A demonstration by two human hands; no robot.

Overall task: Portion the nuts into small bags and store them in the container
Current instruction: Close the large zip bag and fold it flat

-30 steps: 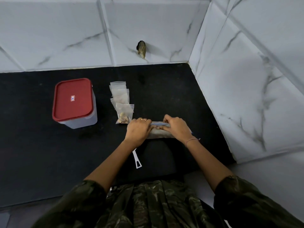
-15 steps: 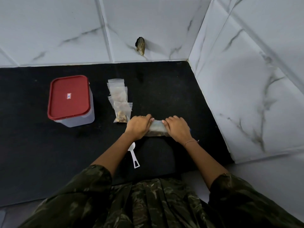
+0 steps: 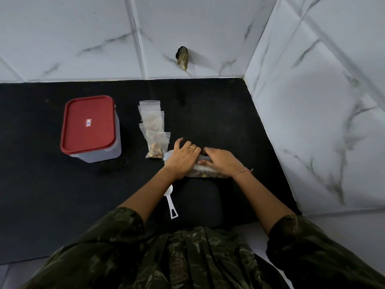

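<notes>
Both hands lie flat on the large nut bag (image 3: 206, 173) at frame centre, its long axis running left to right across the black worktop (image 3: 208, 111). The left hand (image 3: 183, 157) presses the bag's left end with spread fingers. The right hand (image 3: 221, 162) covers the middle, fingers extended. Filled small bags (image 3: 155, 140) lie just beside it, upper left. The red-lidded container (image 3: 89, 126) stands further left, nearer the left hand.

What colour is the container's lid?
Red, with a small white label; the lid shows clearly in the head view.
</notes>
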